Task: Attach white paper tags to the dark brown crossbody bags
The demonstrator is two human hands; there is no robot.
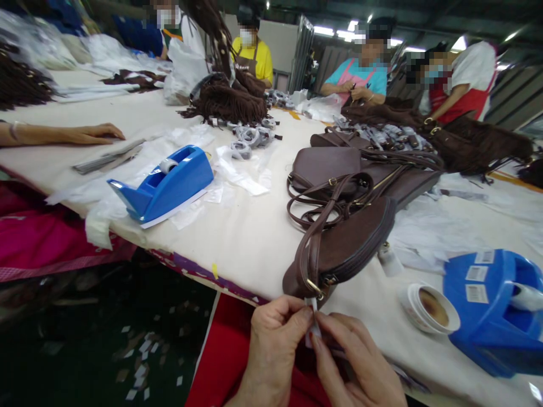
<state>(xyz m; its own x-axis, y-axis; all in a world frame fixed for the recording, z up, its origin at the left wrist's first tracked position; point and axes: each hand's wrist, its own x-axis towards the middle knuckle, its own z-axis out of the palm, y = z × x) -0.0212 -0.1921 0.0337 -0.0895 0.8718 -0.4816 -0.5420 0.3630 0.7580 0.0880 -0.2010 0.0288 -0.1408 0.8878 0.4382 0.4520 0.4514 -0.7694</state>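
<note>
Close to the table's front edge, my left hand (275,345) pinches a small white strip (313,322) between thumb and forefinger. My right hand (356,356) grips the same strip from the other side. Just beyond my fingertips, the strip meets the metal ring of a dark brown bag (352,246), which lies on the table with its strap looped on top. More brown bags (324,167) with straps are piled behind it.
A blue tape dispenser (169,183) stands left; another (494,311) stands right beside a round white container (430,309). A person's hand (99,134) rests at left. Several people work across the table (246,249). Fringed brown items (229,102) lie farther back.
</note>
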